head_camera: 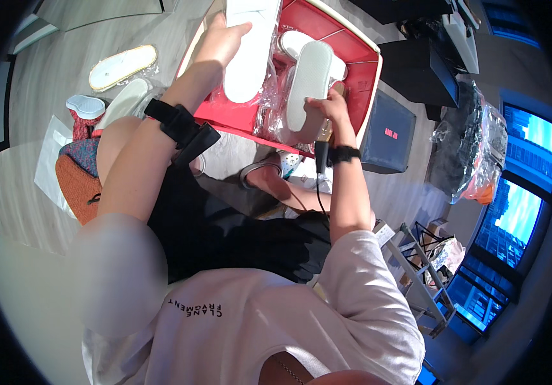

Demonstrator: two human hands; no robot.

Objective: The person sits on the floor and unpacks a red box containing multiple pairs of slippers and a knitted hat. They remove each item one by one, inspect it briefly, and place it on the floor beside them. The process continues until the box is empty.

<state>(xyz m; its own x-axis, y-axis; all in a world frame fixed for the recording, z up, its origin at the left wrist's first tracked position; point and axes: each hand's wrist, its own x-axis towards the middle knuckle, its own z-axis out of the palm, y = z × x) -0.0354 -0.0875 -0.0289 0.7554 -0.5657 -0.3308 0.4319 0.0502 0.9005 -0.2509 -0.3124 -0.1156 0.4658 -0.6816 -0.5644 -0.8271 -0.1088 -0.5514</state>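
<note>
My left hand holds a white slipper in clear plastic by its edge, over the left part of a red-lined box. In my right hand is a slipper with a pale grey sole, thumb on the sole and fingers behind it, partly hidden. Beneath and around both lie other plastic-wrapped slippers, among them a white one near the far side. On the floor at the left rest a white sole-shaped piece with a yellow rim and a pale slipper.
Left of my legs lie a red shoe with a light sole, an orange woven slipper and a white sheet. A dark box stands right of the red-lined box. Farther right are plastic-wrapped goods and a stepladder.
</note>
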